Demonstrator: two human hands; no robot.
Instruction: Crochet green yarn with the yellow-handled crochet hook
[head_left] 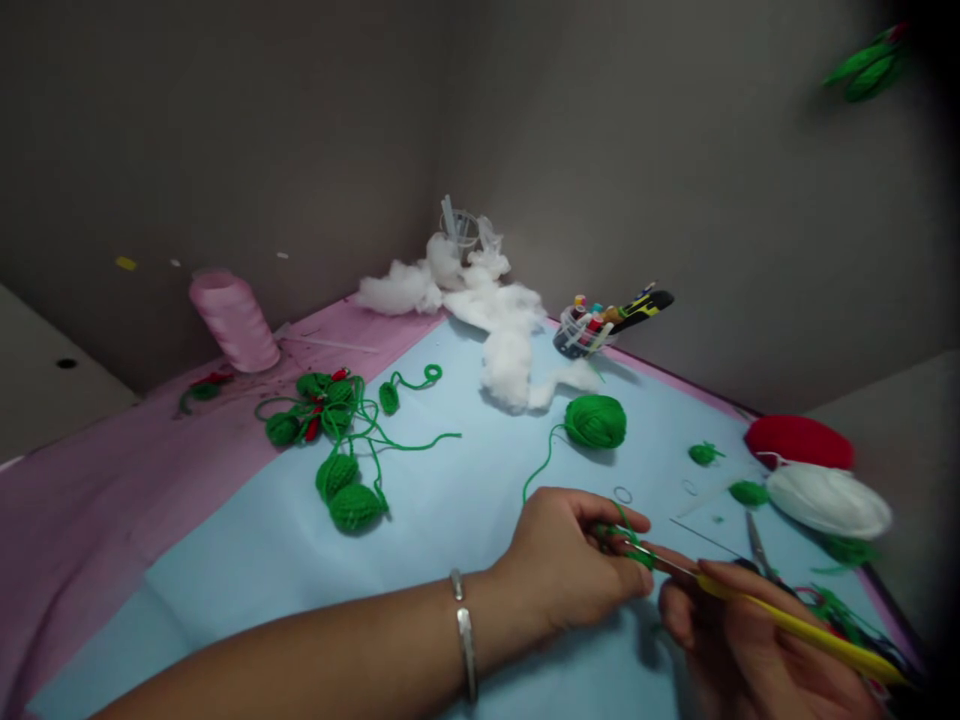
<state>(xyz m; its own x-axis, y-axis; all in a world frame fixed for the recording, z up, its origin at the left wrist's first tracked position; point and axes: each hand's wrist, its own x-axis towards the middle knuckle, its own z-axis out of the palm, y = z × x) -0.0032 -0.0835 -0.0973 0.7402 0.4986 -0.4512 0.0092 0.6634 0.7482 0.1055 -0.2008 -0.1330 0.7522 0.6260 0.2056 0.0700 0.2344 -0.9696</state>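
Observation:
My left hand (574, 560), a silver bangle at its wrist, pinches a small piece of green crochet work (637, 552), mostly hidden by the fingers. Yarn runs over its index finger. In my right hand (757, 630) is a crochet hook (806, 630) with a yellow handle; its metal shaft reaches into the green loops. A ball of green yarn (595, 421) lies beyond my left hand, its loose strand trailing down toward that hand.
At the left stand a pink thread cone (235, 320) and a cluster of green crocheted pieces (330, 400). White stuffing (506, 360) spreads across the back. A container of pens and a cutter (581, 330) is behind the ball. Red yarn (799, 442), white yarn (829, 500) and scissors (759, 545) lie at right.

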